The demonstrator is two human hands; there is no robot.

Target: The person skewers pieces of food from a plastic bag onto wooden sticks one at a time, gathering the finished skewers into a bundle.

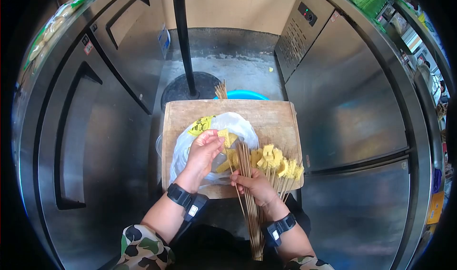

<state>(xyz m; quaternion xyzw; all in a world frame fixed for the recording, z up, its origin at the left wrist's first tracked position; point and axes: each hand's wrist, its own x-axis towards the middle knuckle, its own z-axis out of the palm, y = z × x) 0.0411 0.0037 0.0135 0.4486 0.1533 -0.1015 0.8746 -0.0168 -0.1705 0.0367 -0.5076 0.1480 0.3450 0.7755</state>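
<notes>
My left hand (202, 153) pinches a flat yellow dimpled food piece (223, 136) between thumb and fingers, above an open white plastic bag (182, 151). More yellow pieces (222, 166) lie in the bag. My right hand (257, 186) grips a thick bundle of thin bamboo skewers (243, 158). One single skewer (239, 194) stands apart from that bundle, between thumb and finger, its tip close below the yellow piece. To the right, several loaded skewers (282, 165) with folded yellow pieces on their ends lie on the wooden board (273, 115).
Steel cabinets (352, 103) stand to the right, and more steel doors (112, 141) to the left. Behind the board are a black pole (184, 41) on a round base, a blue basin (245, 95) and upright sticks (221, 90).
</notes>
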